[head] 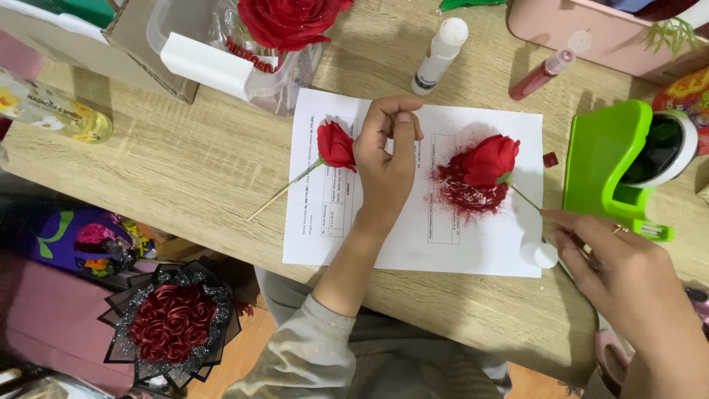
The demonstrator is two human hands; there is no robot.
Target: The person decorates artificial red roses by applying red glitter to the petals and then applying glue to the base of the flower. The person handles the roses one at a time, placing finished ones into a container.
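Your count on the bench

You have two single red roses, one sheet of paper, two glue bottles, one green tape dispenser, one bouquet.

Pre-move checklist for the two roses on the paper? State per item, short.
1. Right hand has the right rose by its stem: ok, fingers at the stem end.
2. Right rose sits over the red glitter patch: ok.
3. Glitter stays on the paper sheet: ok, none visible on the table.
4. Left hand grips the left rose: cannot tell, fingers are beside the bloom, contact unclear.
5. Left rose's stick lies fully on the paper: not ok, its end lies on the table.
6. Small white cap clear of the glitter: ok, beside the right hand.
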